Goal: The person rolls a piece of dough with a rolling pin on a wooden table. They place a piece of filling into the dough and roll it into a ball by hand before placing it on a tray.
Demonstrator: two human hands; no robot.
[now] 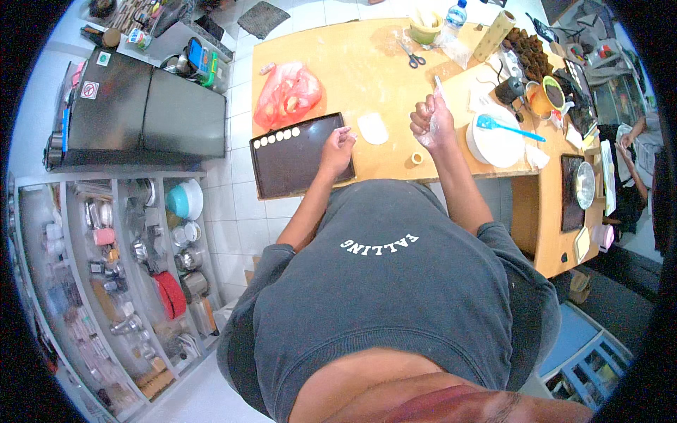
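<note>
My left hand [339, 149] is over the right end of a dark baking tray [300, 166], fingers curled together. Whatever it may pinch is too small to make out. Along the tray's far left edge runs a row of several small, pale, round dough pieces [277, 137]. Just right of that hand, a flat white sheet of dough [372, 129] lies on the wooden table [360, 77]. My right hand [432, 123] is raised above the table, closed around a thin, pale, flat strip [438, 86] that sticks up past the fist. Below it stands a small round cutter [417, 159].
Right of my right hand sits a white bowl [493, 151] with a blue spatula [511, 130] across it. A red plastic bag [289, 92] lies behind the tray. Scissors [412, 56], a bottle [456, 14] and a pale cylinder [496, 35] are farther back. Another person's arm [632, 162] shows far right.
</note>
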